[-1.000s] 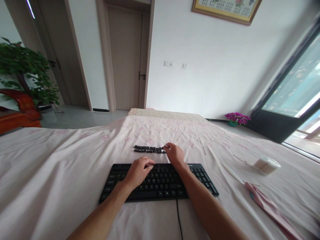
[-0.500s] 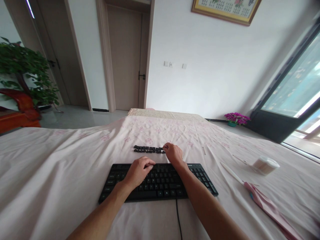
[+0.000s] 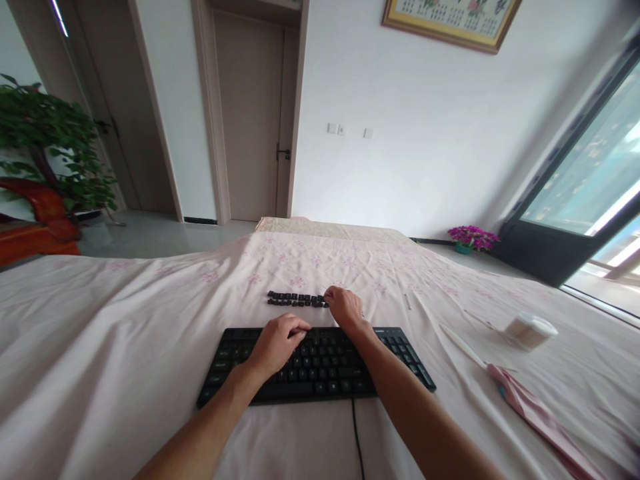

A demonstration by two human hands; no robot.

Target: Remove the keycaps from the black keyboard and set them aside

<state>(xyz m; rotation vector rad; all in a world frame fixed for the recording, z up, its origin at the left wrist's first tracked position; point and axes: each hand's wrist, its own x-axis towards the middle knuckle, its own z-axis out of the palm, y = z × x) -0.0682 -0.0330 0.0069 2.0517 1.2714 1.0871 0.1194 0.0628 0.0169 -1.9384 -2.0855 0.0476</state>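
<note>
A black keyboard [image 3: 320,370] lies on the pink sheet in front of me, its cable running toward me. My left hand [image 3: 277,341] rests curled on the keyboard's upper middle rows. Two short rows of loose black keycaps [image 3: 295,299] lie on the sheet just beyond the keyboard. My right hand [image 3: 344,307] is at the right end of those rows, fingers bent and pinched together against the last keycap. What the fingertips hold is too small to make out.
A round white container [image 3: 531,331] sits on the sheet at the right, with thin white sticks [image 3: 463,345] and a pink cloth or packet [image 3: 535,407] near it. A door, a potted plant [image 3: 50,143] and red wooden furniture stand beyond the bed.
My right hand has dipped slightly lower at the right end of the keycap rows. My left hand stays put on the keyboard.
</note>
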